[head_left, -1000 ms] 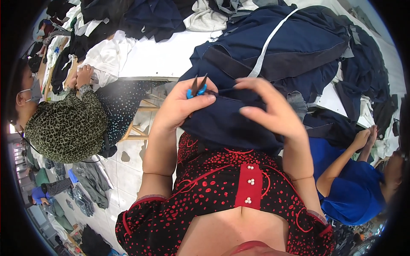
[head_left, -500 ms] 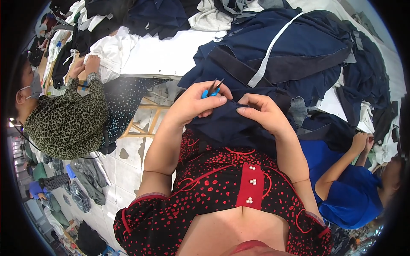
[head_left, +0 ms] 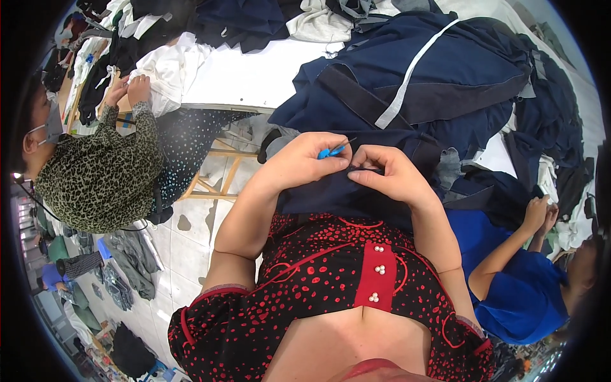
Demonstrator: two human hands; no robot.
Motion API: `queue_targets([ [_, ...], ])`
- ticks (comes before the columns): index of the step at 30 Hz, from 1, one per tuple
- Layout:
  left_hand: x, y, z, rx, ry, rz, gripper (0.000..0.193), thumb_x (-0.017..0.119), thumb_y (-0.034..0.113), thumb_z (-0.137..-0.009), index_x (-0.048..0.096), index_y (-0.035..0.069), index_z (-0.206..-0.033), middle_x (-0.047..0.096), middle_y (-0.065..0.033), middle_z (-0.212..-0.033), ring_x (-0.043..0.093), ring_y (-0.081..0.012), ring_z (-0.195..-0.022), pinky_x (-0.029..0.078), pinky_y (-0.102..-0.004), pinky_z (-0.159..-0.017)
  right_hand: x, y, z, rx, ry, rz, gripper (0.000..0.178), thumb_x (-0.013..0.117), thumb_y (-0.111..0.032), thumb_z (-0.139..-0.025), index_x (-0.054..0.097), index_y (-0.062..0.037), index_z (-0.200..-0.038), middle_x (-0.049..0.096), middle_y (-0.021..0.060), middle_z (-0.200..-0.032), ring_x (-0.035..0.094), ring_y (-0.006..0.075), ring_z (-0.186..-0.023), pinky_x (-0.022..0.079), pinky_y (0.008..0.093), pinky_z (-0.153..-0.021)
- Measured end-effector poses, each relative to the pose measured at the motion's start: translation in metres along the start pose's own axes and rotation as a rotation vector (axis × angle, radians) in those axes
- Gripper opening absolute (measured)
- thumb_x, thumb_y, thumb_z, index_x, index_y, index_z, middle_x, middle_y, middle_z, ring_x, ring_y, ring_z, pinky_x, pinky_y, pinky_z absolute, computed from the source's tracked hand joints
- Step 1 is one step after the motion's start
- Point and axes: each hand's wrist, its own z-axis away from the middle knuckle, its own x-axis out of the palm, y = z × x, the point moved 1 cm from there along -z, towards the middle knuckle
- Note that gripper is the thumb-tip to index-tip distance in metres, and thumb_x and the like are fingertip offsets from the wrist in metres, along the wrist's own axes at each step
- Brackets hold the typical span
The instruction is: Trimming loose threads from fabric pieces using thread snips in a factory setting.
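Note:
My left hand [head_left: 307,159] is closed around a small pair of thread snips [head_left: 331,153] with blue handles, whose dark tips point to the right. Dark navy fabric [head_left: 328,196] hangs below both hands and spreads over my lap. Pinched between the thumb and fingers of my right hand [head_left: 391,172] is an edge of this fabric. The two hands almost meet at the fingertips. Whether the left fingertips also grip the cloth is hidden.
Ahead, a large pile of navy garments [head_left: 458,70] covers the white table [head_left: 245,79], with a pale strip [head_left: 414,76] across it. A person in a patterned top [head_left: 95,169] handles white cloth at left. Another in blue [head_left: 522,286] works close at right.
My left hand has moved right and slightly down, turning the snips from upward to rightward. My right hand is slightly lower, and the fingertips are closer together.

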Motion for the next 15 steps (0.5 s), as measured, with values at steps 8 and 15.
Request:
queue_targets([
  [8,0.003,-0.004,0.001,-0.070,0.019,0.235,0.014,0.060,0.019,-0.087,0.054,0.006,-0.085,0.047,0.0051,-0.068,0.043,-0.0021,-0.055,0.031,-0.0174,-0.046,0.003,0.008,0.000,-0.099,0.079,-0.103,0.020,0.066,-0.003,-0.076,0.048,-0.0043,-0.085,0.048,-0.0017,-0.077,0.045,0.0041,-0.067,0.036,0.0200,-0.059],
  [15,0.003,-0.014,-0.001,-0.091,0.088,0.315,0.013,0.060,0.020,-0.087,0.055,0.008,-0.086,0.047,0.0047,-0.062,0.042,-0.0028,-0.049,0.028,-0.0186,-0.042,0.004,0.003,0.003,-0.197,0.111,-0.100,0.031,0.063,0.000,-0.076,0.049,-0.0031,-0.103,0.053,0.0022,-0.091,0.052,0.0061,-0.077,0.042,0.0201,-0.069],
])
